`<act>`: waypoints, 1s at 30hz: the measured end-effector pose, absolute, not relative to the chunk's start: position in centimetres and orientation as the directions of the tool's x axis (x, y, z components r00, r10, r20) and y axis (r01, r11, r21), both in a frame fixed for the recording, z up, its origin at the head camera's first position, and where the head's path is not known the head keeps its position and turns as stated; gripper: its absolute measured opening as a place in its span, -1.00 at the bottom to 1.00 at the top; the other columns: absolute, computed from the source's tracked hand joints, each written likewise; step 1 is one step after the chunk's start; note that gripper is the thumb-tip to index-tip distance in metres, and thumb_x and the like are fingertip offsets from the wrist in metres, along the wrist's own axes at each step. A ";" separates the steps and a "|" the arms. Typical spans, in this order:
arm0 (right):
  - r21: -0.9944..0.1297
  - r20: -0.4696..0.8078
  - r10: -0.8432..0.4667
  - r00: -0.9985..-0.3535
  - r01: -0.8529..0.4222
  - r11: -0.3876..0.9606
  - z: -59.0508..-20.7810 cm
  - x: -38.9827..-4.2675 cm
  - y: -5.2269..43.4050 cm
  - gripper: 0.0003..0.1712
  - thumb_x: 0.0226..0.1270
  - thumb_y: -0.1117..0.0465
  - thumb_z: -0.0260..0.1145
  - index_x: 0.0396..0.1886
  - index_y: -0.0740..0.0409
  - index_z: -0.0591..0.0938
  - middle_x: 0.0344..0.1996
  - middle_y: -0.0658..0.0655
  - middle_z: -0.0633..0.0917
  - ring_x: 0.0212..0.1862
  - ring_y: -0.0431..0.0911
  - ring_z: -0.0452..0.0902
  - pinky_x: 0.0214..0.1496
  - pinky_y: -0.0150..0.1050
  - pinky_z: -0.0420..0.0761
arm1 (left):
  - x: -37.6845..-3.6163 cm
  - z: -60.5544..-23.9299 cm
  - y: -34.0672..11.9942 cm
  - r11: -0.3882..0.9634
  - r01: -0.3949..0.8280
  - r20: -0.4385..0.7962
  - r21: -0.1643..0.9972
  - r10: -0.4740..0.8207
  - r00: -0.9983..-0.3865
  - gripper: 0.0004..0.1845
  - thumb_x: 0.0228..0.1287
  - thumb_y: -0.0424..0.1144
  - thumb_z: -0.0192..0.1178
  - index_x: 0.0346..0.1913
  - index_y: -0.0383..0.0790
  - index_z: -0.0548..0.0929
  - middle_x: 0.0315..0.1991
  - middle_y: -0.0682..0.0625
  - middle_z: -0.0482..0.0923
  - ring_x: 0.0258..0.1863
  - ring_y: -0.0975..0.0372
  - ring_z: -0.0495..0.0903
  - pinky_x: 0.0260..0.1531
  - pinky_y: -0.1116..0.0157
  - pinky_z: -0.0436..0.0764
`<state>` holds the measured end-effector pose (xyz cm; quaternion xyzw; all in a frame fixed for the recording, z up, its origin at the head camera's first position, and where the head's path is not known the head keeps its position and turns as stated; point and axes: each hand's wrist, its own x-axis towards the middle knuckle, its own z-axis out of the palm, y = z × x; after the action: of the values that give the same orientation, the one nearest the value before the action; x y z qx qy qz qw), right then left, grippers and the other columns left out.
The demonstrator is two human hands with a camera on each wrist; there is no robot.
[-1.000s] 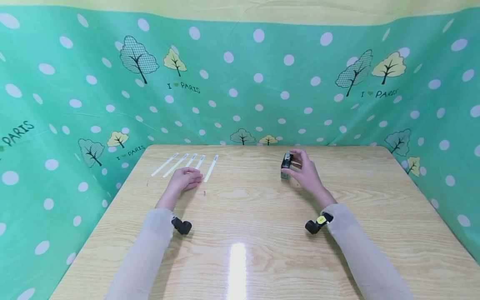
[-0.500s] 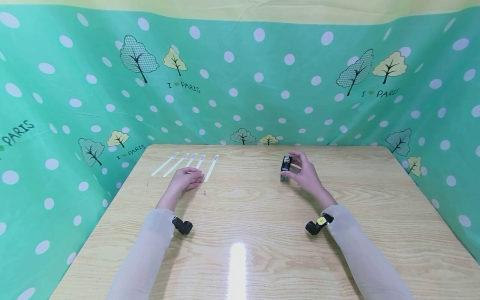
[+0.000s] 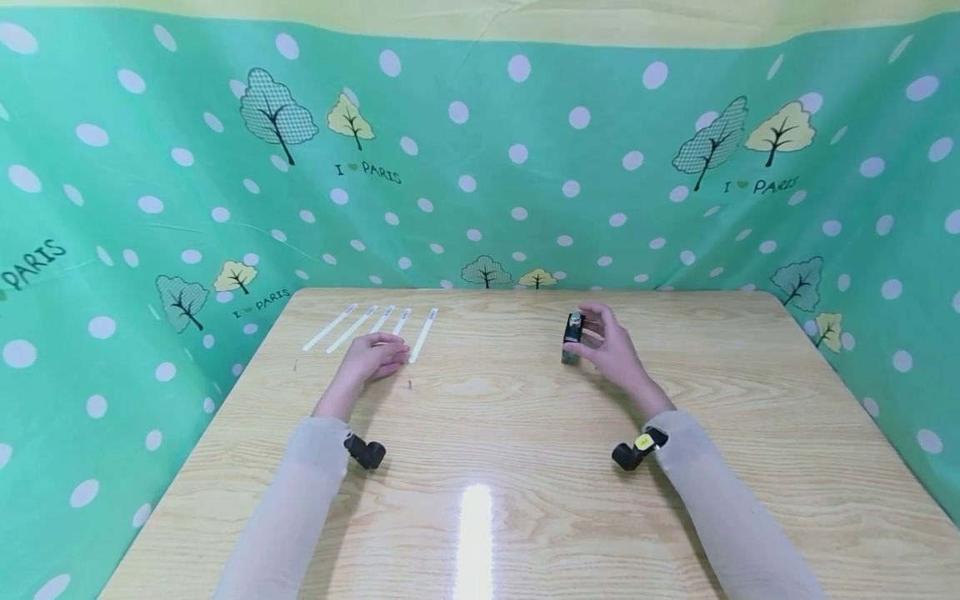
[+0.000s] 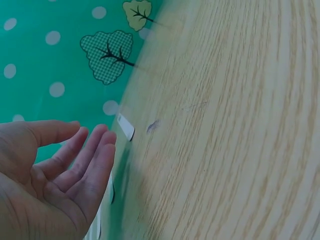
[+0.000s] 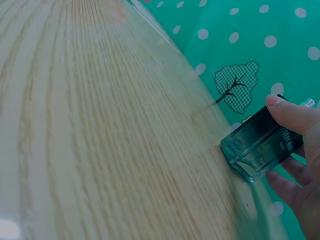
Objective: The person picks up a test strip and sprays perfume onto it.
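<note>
A small dark glass bottle (image 3: 572,337) with a silvery top stands on the wooden table (image 3: 495,467), and my right hand (image 3: 609,342) grips it with thumb and fingers curled round it. The right wrist view shows its square clear base (image 5: 260,146) on the wood, thumb (image 5: 292,114) on its upper side. My left hand (image 3: 373,357) rests relaxed on the table beside several white paper strips (image 3: 422,335) laid in a row at the far left. In the left wrist view the fingers (image 4: 85,165) are loosely extended and hold nothing, with one strip's end (image 4: 126,127) just beyond them.
Green polka-dot cloth (image 3: 480,167) with tree prints walls the table on three sides. A tiny dark speck (image 3: 409,385) lies on the wood near my left hand. A bright glare streak (image 3: 475,542) marks the near middle of the tabletop.
</note>
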<state>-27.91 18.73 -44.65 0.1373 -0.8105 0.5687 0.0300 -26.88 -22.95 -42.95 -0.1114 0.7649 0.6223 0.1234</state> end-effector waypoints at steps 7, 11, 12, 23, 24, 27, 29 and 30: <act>-0.905 0.232 -0.190 -0.954 -0.283 0.318 -45.5 -28.5 19.1 -0.07 0.16 0.32 0.49 0.44 0.32 0.18 0.43 0.38 0.34 0.44 0.27 0.30 0.46 0.07 0.44 | -26.8 -42.4 -22.7 0.174 -0.323 -0.326 0.930 -0.013 -0.945 -0.55 0.48 -0.27 0.11 0.31 -0.42 0.40 0.27 -0.29 0.52 0.03 0.19 0.71 0.31 0.14 0.56; -0.901 0.237 -0.193 -0.952 -0.290 0.324 -45.4 -28.5 19.2 -0.07 0.17 0.31 0.49 0.44 0.34 0.18 0.42 0.38 0.34 0.43 0.26 0.31 0.43 0.07 0.47 | -26.8 -42.3 -22.6 0.178 -0.312 -0.316 0.933 -0.009 -0.949 -0.57 0.49 -0.28 0.09 0.30 -0.44 0.40 0.29 -0.33 0.50 0.11 0.10 0.68 0.32 0.12 0.56; -0.898 0.238 -0.194 -0.952 -0.291 0.330 -45.4 -28.5 19.2 -0.06 0.17 0.31 0.49 0.44 0.34 0.17 0.42 0.38 0.34 0.43 0.27 0.31 0.43 0.08 0.47 | -26.8 -42.3 -22.6 0.181 -0.309 -0.314 0.933 -0.006 -0.950 -0.56 0.49 -0.28 0.09 0.30 -0.44 0.39 0.29 -0.34 0.49 0.13 0.09 0.67 0.32 0.12 0.55; -0.901 0.210 -0.213 -0.954 -0.274 0.337 -44.9 -28.6 19.7 -0.07 0.19 0.38 0.46 0.46 0.38 0.14 0.41 0.44 0.33 0.43 0.33 0.28 0.45 0.16 0.42 | -27.0 -42.5 -22.5 0.178 -0.302 -0.308 0.937 0.008 -0.951 -0.56 0.49 -0.27 0.10 0.30 -0.44 0.40 0.27 -0.31 0.52 0.03 0.18 0.70 0.31 0.14 0.57; -0.901 0.214 -0.213 -0.953 -0.277 0.333 -44.9 -28.6 19.7 -0.08 0.19 0.38 0.45 0.45 0.39 0.15 0.40 0.44 0.34 0.43 0.33 0.27 0.45 0.17 0.41 | -27.0 -42.5 -22.5 0.180 -0.301 -0.307 0.937 0.009 -0.952 -0.56 0.49 -0.27 0.10 0.30 -0.44 0.40 0.28 -0.32 0.51 0.03 0.18 0.70 0.31 0.14 0.57; -0.898 0.228 -0.206 -0.952 -0.287 0.332 -44.7 -28.5 20.0 -0.11 0.21 0.35 0.45 0.44 0.36 0.17 0.39 0.40 0.38 0.42 0.28 0.29 0.45 0.15 0.42 | -27.0 -42.5 -22.5 0.178 -0.297 -0.304 0.938 0.011 -0.953 -0.56 0.50 -0.28 0.08 0.30 -0.45 0.39 0.30 -0.35 0.48 0.06 0.15 0.69 0.30 0.14 0.57; -0.898 0.242 -0.200 -0.949 -0.297 0.326 -44.7 -28.4 20.2 -0.12 0.22 0.31 0.45 0.43 0.34 0.19 0.37 0.36 0.41 0.42 0.25 0.31 0.45 0.13 0.44 | -27.0 -42.5 -22.5 0.174 -0.295 -0.302 0.940 0.015 -0.953 -0.56 0.50 -0.28 0.08 0.31 -0.46 0.39 0.31 -0.37 0.46 0.10 0.11 0.67 0.31 0.14 0.56; -0.896 0.250 -0.199 -0.948 -0.304 0.323 -44.6 -28.4 20.3 -0.13 0.23 0.28 0.46 0.43 0.33 0.20 0.37 0.35 0.42 0.42 0.23 0.32 0.45 0.12 0.44 | -27.0 -42.5 -22.5 0.171 -0.294 -0.301 0.941 0.016 -0.954 -0.56 0.50 -0.29 0.07 0.31 -0.47 0.38 0.32 -0.38 0.45 0.12 0.09 0.67 0.31 0.14 0.56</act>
<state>-28.36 20.25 -44.64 0.1549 -0.8120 0.5607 0.0472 -27.02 -22.53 -42.52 -0.0917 0.7555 0.6372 0.1216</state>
